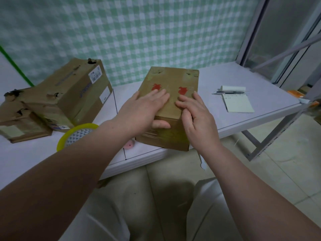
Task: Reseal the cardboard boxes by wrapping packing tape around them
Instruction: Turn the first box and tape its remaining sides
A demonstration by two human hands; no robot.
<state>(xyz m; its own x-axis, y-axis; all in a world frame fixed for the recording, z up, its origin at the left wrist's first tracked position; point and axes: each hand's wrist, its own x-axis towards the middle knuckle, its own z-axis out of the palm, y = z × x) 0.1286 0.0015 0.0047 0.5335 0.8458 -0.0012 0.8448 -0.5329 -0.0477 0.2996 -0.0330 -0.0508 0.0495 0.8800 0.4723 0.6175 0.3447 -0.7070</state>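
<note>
The box [171, 79], long axis pointing away, is pressed under the straight, ungrasping fingers [160, 95] of the left hand [145, 110] and right hand [198, 115]; the tape roll [78, 133], seemingly untouched, is found nearer the left.

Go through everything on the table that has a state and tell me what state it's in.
Box with red marks, closed, flat on the table, both hands on top.
Left hand, fingers flat on the box, thumb on its front face.
Right hand, fingers pressing on its top.
Tape roll, lying flat, untouched.
Large box, closed, torn in spots.
Notepad, open, pen above it.
</note>
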